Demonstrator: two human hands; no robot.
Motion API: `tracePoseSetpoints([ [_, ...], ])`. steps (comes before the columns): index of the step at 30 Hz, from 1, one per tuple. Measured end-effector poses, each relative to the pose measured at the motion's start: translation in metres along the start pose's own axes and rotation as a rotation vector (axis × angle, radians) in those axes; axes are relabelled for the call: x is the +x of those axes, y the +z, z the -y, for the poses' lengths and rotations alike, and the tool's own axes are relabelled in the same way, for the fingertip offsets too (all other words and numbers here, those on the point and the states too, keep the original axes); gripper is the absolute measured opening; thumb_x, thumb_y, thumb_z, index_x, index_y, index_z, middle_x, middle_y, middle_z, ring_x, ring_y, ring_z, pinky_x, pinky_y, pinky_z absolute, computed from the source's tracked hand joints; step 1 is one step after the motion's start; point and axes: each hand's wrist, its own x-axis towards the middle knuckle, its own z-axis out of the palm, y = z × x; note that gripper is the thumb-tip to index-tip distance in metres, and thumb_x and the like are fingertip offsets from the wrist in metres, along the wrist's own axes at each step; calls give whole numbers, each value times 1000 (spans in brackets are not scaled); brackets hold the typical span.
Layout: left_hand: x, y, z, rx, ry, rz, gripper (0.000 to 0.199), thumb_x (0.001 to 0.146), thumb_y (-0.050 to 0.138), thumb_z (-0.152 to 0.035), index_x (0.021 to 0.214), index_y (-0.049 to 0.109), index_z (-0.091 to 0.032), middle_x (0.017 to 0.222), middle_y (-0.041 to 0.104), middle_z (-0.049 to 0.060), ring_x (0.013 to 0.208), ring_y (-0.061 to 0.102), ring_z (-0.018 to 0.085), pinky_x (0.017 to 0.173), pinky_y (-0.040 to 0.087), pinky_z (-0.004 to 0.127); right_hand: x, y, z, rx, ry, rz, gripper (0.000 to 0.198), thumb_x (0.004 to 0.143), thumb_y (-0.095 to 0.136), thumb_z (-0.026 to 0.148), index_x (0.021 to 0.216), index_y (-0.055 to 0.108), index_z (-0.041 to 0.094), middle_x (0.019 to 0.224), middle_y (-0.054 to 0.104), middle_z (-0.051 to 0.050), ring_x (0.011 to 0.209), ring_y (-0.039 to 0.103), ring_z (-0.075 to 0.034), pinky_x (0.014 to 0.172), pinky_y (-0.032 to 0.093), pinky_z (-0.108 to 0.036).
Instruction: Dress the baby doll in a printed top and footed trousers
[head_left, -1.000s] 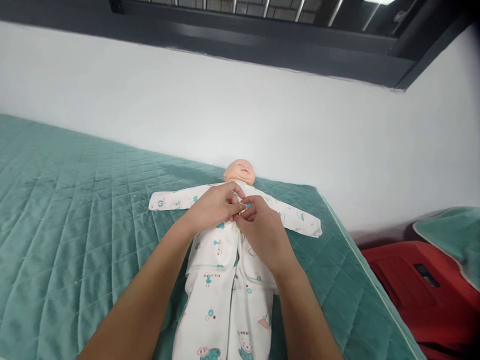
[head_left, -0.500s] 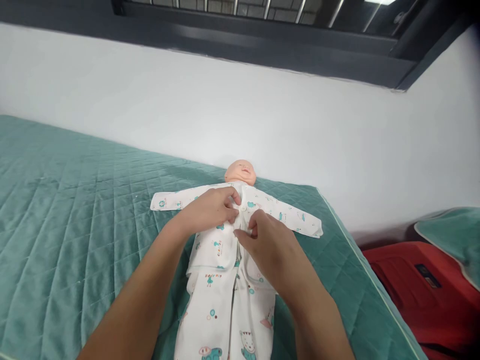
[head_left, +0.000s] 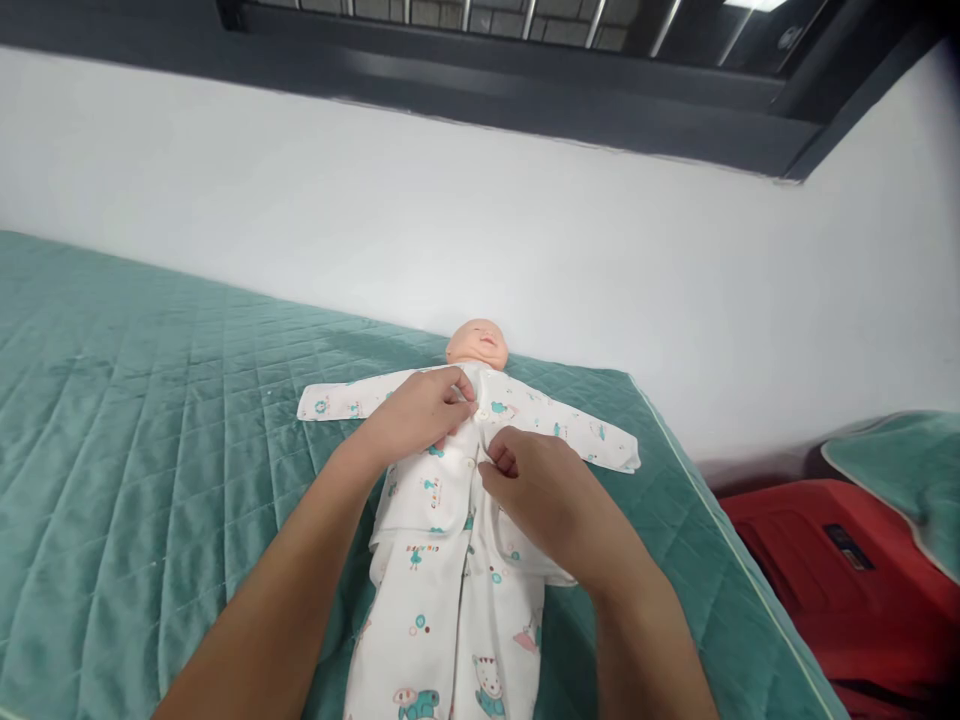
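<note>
Button (head_left: 483, 415) at the shirt's (head_left: 427, 490) chest is now left in plain view, where the left hand (head_left: 420, 412) and right hand (head_left: 551, 490) were met a second ago. The right hand has been drawn lower, beside a second button (head_left: 470, 462); its thumb and curled fingers are held apart. By the chest button the left hand is kept, thumb and forefinger nearly together; whether cloth is pinched cannot be told. The chest button can be judged fastened, with work shifted down the front. The shirt is laid below the doll's head (head_left: 477, 343), over trousers (head_left: 420, 640), near the bed's (head_left: 187, 450) far right corner.
</note>
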Motion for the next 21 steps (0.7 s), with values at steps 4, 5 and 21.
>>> tracePoseSetpoints([
  [4, 0, 0, 0, -33, 9, 6, 9, 84, 49, -28, 83, 55, -21, 55, 57, -5, 42, 48, 9, 44, 34, 21, 5, -4, -16, 237, -20, 74, 21, 86, 50, 30, 67, 51, 22, 60, 51, 3, 54, 40, -12, 49, 24, -27],
  [5, 0, -1, 0, -43, 8, 13, 11, 85, 50, -30, 82, 54, -21, 55, 57, -5, 42, 48, 8, 43, 34, 21, 6, -4, -18, 290, -28, 99, 20, 86, 50, 31, 69, 54, 22, 61, 53, 3, 55, 43, -12, 49, 26, -27],
  [21, -4, -7, 0, 22, 22, 103, 14, 82, 53, -32, 85, 61, -21, 55, 58, -4, 49, 48, 11, 50, 35, 22, 9, -3, -27, 565, -23, 209, 20, 86, 53, 33, 72, 61, 21, 64, 64, 1, 61, 59, -15, 57, 42, -26],
])
